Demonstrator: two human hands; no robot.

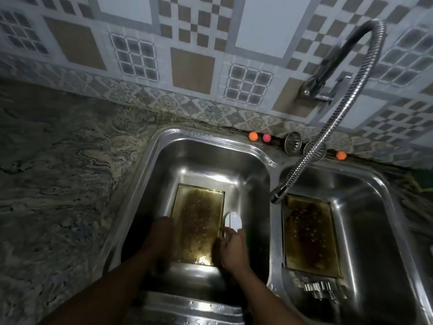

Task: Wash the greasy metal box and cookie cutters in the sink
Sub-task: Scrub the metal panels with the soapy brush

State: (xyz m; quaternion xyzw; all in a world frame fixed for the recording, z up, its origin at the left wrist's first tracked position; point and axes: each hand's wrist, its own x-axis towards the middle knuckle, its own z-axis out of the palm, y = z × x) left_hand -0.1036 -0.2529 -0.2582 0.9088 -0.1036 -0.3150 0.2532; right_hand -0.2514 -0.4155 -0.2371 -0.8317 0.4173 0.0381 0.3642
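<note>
Left basin [150, 174] of double sink, near side: left hand [161, 235] at left edge of metal box [199, 221], blurred, fingers' state can't tell. Right hand [234, 248] at box's right edge, fingers [226, 231] curled, grip unclear. White object [233, 220] just beside them. Box flat on basin floor, greasy inside up, long axis near-to-far. Right basin: cookie cutters [318, 289] near, second greasy tray [309, 233] behind. Hose nozzle [278, 194] hangs between basins. Strainers [293, 142], small balls [253, 136] on back rim. Marbled surface [58, 172] left.

A home kitchen, shown by a double-bowl stainless steel sink [206, 158], marbled stone counter [58, 184], chequered wall tiles [192, 69] and flexible metal tap [337, 118].
</note>
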